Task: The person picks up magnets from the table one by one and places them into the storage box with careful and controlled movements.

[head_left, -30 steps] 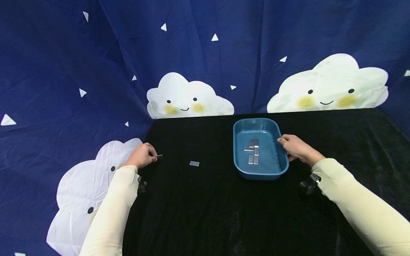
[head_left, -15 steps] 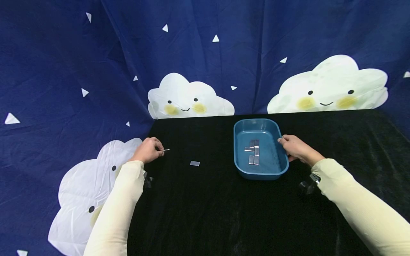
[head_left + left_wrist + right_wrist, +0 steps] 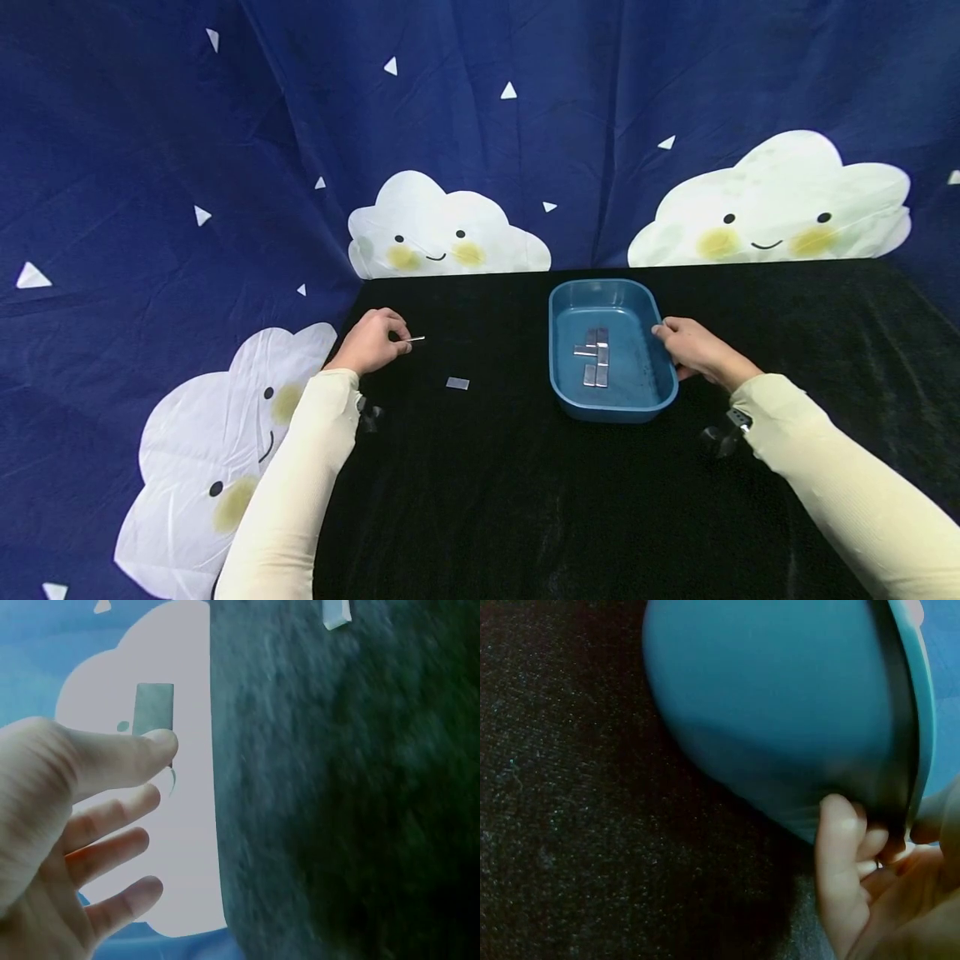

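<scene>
My left hand (image 3: 371, 342) pinches a small metal strip (image 3: 417, 338) between thumb and fingers. My right hand (image 3: 693, 350) has its fingers curled on the right rim of the blue tray (image 3: 566, 392), with another strip (image 3: 457, 383) lying on the counter (image 3: 487, 500) to the tray's left.

A staged recording corner rather than a lived-in room: a dark blue cloth backdrop (image 3: 150, 150) printed with smiling white clouds (image 3: 447, 227) (and small white triangles) hangs behind and beside a counter (image 3: 525, 500) draped in black velvet-like fabric.

Head view bright, evenly lit, edges bowed; both wrist views soft, perhaps motion-blurred; black cloth swallows shadows.
</scene>
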Motion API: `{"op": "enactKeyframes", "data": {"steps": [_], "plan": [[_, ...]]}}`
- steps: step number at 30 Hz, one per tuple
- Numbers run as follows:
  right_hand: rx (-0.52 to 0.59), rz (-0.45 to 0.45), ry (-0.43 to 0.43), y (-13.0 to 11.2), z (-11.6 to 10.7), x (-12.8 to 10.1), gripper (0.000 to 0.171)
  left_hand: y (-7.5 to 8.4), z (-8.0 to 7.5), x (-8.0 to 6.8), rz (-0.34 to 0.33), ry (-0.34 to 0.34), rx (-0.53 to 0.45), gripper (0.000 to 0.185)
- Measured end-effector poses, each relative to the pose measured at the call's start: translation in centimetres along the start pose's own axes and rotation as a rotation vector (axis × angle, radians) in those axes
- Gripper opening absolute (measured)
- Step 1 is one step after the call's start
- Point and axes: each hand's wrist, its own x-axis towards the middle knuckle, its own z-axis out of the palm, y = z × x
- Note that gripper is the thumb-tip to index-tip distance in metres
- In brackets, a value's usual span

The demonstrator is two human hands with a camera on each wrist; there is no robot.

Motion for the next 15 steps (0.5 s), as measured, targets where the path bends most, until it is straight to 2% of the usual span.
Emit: {"op": "enactKeyframes", "data": {"steps": [5,12,15], "plan": [[-0.004,0.001,-0.002,0.0,0.0,-0.1,0.032,1.7,-0.1,0.6,0.038,0.023,-0.021,0.006],[0.008,-0.006,-0.012,0.1,-0.1,-0.1,0.032,4.5,-0.3,1.7,0.05,0.002,-0.036,0.009],[0.01,-0.011,-0.014,0.1,-0.1,-0.1,0.032,5.8,-0.3,2.0,0.075,0.003,-0.034,0.009]]}}
